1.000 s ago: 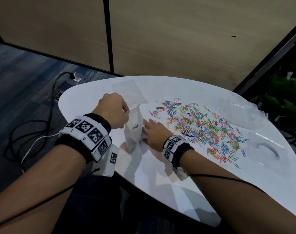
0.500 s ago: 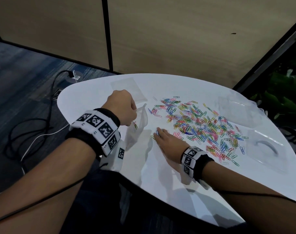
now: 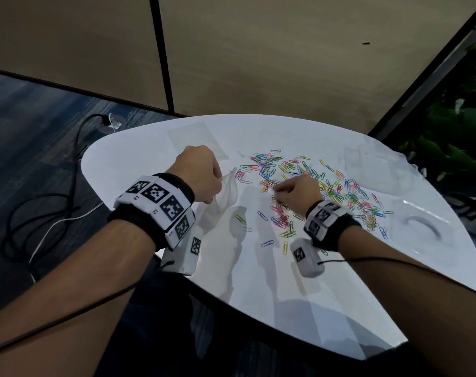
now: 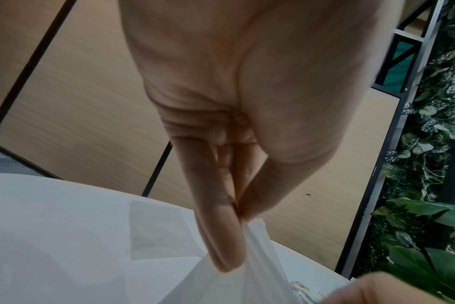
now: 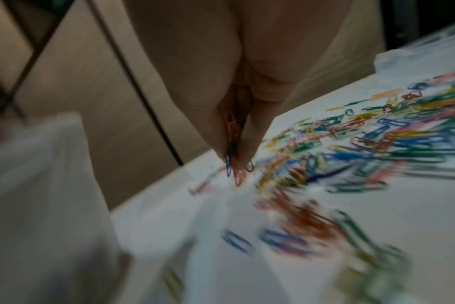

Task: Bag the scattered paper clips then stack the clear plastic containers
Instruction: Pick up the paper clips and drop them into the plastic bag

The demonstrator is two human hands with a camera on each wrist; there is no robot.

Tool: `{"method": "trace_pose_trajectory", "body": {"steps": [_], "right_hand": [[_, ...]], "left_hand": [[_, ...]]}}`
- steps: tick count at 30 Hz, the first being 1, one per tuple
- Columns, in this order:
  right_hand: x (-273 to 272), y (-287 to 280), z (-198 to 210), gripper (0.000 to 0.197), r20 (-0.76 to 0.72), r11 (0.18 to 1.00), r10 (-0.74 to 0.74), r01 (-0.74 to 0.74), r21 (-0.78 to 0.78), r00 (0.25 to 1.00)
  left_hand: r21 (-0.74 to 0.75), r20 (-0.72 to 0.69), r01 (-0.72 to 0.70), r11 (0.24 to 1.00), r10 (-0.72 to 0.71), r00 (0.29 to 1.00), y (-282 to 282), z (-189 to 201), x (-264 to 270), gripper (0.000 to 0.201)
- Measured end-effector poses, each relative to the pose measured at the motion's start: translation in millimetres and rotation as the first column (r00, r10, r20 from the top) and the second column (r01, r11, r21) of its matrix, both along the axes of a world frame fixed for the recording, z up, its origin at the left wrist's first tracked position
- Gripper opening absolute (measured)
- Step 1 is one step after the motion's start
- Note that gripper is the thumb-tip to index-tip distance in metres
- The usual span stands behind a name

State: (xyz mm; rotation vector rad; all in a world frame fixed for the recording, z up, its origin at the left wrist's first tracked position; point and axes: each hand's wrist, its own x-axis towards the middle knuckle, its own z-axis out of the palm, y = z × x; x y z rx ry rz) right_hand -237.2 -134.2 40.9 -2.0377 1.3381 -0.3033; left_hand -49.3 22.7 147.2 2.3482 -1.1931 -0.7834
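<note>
We find the left hand [image 3: 196,174] pinching the rim of a thin translucent bag [image 3: 222,202] between thumb and fingertips [image 4: 221,242], the bag hanging to the white table [image 3: 285,295]. The right hand [image 3: 296,195] is raised over the near side of the scattered paper clips [image 3: 326,191], its fingers closed on a small bunch [image 5: 234,156] of them. The bag's mouth appears narrow, though blur limits our view. We advise spreading the rim before the drop and releasing low inside it. The clear plastic containers [image 3: 419,227] lie untouched on the table's right side, beyond the pile.
</note>
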Motion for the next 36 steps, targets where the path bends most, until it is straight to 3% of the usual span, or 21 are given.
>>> {"method": "trace_pose_trajectory", "body": {"steps": [2, 4, 6, 8, 14, 18, 22, 25, 27, 32, 36], "right_hand": [[6.5, 2.5, 30.2, 0.010, 0.309, 0.943, -0.217, 0.118, 0.310, 0.926], [18.3, 16.7, 60.4, 0.013, 0.517, 0.835, -0.377, 0.040, 0.549, 0.768], [32.1, 37.4, 82.8, 0.017, 0.582, 0.758, -0.435, -0.070, 0.649, 0.687], [45.6, 58.8, 90.5, 0.015, 0.600, 0.720, -0.441, -0.135, 0.680, 0.667], [59.9, 98.1, 58.0, 0.018, 0.525, 0.863, -0.252, -0.057, 0.502, 0.813], [61.5, 97.5, 50.8, 0.021, 0.416, 0.963, -0.046, -0.070, 0.260, 0.908], [63.3, 96.6, 52.0, 0.016, 0.323, 0.985, 0.155, -0.172, 0.026, 0.934], [62.9, 96.3, 50.1, 0.014, 0.106, 0.933, 0.342, -0.324, -0.156, 0.934], [62.7, 96.7, 52.4, 0.014, 0.077, 0.913, 0.391, -0.375, -0.160, 0.917], [60.2, 92.6, 56.5, 0.011, 0.120, 0.939, 0.336, -0.322, -0.122, 0.934], [58.4, 90.5, 58.7, 0.017, 0.069, 0.905, 0.418, -0.409, -0.115, 0.906]], "left_hand": [[0.008, 0.000, 0.010, 1.000, -0.010, 1.000, -1.5, 0.5, -1.3, 0.025], [0.014, 0.000, 0.012, 1.000, -0.012, 1.000, -2.3, 0.9, -3.1, 0.026], [0.012, -0.003, 0.008, 1.000, -0.008, 1.000, -1.9, 0.5, -4.4, 0.027], [0.002, -0.009, -0.004, 1.000, 0.004, 1.000, -0.4, -0.7, -4.4, 0.027], [-0.056, -0.053, -0.041, 0.998, 0.038, 0.998, 5.4, 1.4, -4.2, 0.020], [-0.056, -0.058, -0.021, 0.998, 0.018, 0.998, 6.9, 3.3, -4.7, 0.018], [-0.059, -0.050, -0.037, 0.998, 0.035, 0.998, 4.7, 2.3, -2.7, 0.022], [-0.064, -0.039, -0.030, 0.998, 0.027, 0.999, 4.3, 1.5, -3.2, 0.024], [-0.066, -0.034, -0.025, 0.998, 0.023, 0.999, 4.3, 0.7, -3.8, 0.025], [-0.074, -0.034, -0.019, 0.997, 0.017, 0.999, 3.8, -1.1, -3.1, 0.024], [-0.063, -0.037, -0.011, 0.998, 0.008, 0.999, 3.6, -1.8, -3.2, 0.023]]}}
